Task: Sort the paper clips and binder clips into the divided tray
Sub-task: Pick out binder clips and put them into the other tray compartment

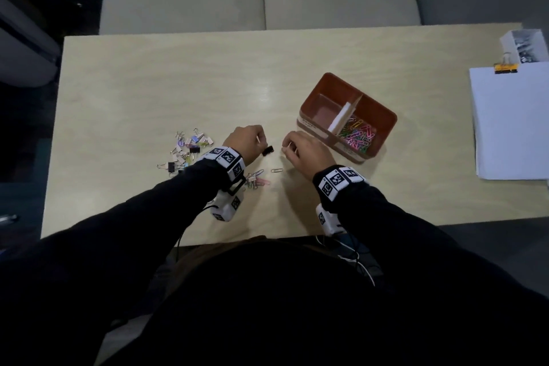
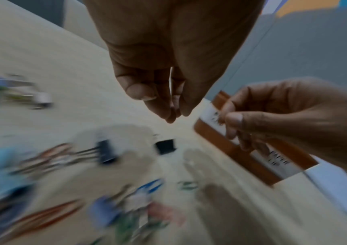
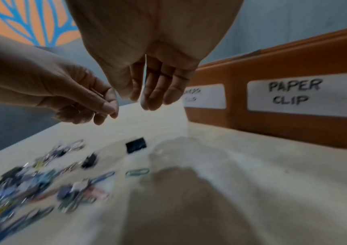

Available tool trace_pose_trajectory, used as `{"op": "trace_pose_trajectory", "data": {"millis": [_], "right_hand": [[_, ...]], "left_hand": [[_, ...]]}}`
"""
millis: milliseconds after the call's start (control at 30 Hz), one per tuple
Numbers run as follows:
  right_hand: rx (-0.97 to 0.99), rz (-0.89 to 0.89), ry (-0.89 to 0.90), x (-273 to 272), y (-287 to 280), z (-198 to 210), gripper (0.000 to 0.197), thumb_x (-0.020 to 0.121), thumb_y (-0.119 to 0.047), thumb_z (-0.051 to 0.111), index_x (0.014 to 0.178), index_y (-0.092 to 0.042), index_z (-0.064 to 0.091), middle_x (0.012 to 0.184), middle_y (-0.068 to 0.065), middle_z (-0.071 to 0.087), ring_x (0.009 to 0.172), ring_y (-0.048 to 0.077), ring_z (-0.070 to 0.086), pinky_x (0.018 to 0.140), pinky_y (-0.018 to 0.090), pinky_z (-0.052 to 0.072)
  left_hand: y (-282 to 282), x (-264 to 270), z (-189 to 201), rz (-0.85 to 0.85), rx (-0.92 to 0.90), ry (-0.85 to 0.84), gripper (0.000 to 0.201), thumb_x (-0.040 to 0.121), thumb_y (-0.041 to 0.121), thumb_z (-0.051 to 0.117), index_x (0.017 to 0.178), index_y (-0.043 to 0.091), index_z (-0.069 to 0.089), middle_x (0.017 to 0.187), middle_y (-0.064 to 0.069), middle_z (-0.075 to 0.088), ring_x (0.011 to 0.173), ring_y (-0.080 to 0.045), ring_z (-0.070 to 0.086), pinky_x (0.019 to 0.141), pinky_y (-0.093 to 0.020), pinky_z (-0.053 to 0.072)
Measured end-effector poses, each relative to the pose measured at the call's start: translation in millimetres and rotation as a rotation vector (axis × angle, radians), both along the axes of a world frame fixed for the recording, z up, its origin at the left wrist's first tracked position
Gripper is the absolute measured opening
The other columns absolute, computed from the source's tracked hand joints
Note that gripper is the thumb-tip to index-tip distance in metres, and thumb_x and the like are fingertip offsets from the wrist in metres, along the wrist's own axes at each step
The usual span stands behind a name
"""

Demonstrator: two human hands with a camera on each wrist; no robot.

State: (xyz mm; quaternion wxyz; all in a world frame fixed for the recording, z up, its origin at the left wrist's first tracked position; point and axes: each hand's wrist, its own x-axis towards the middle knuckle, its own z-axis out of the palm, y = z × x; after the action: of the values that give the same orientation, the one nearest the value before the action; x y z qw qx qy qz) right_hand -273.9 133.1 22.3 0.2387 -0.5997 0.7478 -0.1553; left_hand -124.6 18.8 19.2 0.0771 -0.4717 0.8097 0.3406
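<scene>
Here, a boxy black binder clip (image 1: 267, 150) lies between both hands.

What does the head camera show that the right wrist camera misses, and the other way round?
Only the head view looks inside the divided tray: coloured paper clips fill one compartment, the other looks empty; it also shows a paper stack. Only the right wrist view shows the tray's label reading PAPER CLIP. Both show the left hand, the right hand, a black binder clip on the table and the unsorted pile.
</scene>
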Motion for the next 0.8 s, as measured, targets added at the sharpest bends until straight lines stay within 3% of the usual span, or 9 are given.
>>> {"op": "trace_pose_trajectory", "data": {"millis": [167,333,433,567,667,800], "right_hand": [[0.201,0.102,0.046,26,0,-29,0.013,0.09,-0.024,0.059,0.101,-0.018,0.056,0.106,0.001,0.057,0.095,0.023,0.057,0.076,0.034,0.047],[0.297,0.098,0.035,42,-4,-46,0.026,0.089,-0.021,0.065,0.109,-0.009,0.055,0.114,0.011,0.051,0.099,0.031,0.058,0.079,0.035,0.045],[0.303,0.135,0.009,56,-5,-48,0.036,0.086,-0.028,0.07,0.111,-0.006,0.055,0.118,0.015,0.05,0.098,0.033,0.057,0.077,0.036,0.044],[0.331,0.214,0.059,67,-8,-49,0.041,0.082,-0.021,0.072,0.113,-0.005,0.051,0.121,0.016,0.047,0.102,0.035,0.056,0.077,0.038,0.045],[0.351,0.241,0.103,74,-12,-51,0.039,0.084,-0.02,0.069,0.113,-0.004,0.049,0.119,0.016,0.047,0.103,0.035,0.054,0.075,0.039,0.044],[0.356,0.257,0.117,78,-16,-57,0.02,0.093,-0.01,0.055,0.111,-0.001,0.053,0.118,0.019,0.048,0.103,0.038,0.055,0.075,0.042,0.043]], "left_hand": [[6,49,-26,-0.013,0.002,-0.123,0.008,0.085,0.024,0.063,0.083,0.022,0.055,0.088,-0.001,0.063,0.084,-0.025,0.06,0.074,-0.035,0.052],[27,61,-42,-0.094,0.042,-0.117,0.02,0.082,0.023,0.07,0.093,0.018,0.054,0.099,-0.008,0.056,0.087,-0.029,0.058,0.076,-0.034,0.047],[40,61,-52,-0.109,0.007,-0.091,0.026,0.081,0.022,0.07,0.101,0.016,0.055,0.104,-0.01,0.055,0.09,-0.03,0.057,0.078,-0.035,0.049],[43,63,-59,-0.102,-0.013,-0.085,0.016,0.083,0.014,0.062,0.098,0.015,0.056,0.104,-0.011,0.054,0.091,-0.03,0.055,0.077,-0.036,0.049],[37,68,-60,-0.077,-0.006,-0.091,0.012,0.085,0.015,0.06,0.094,0.016,0.053,0.102,-0.011,0.052,0.087,-0.031,0.056,0.074,-0.036,0.048],[25,75,-57,0.001,-0.001,-0.07,0.011,0.084,0.015,0.058,0.092,0.017,0.051,0.099,-0.01,0.052,0.084,-0.031,0.056,0.07,-0.033,0.044]]}}
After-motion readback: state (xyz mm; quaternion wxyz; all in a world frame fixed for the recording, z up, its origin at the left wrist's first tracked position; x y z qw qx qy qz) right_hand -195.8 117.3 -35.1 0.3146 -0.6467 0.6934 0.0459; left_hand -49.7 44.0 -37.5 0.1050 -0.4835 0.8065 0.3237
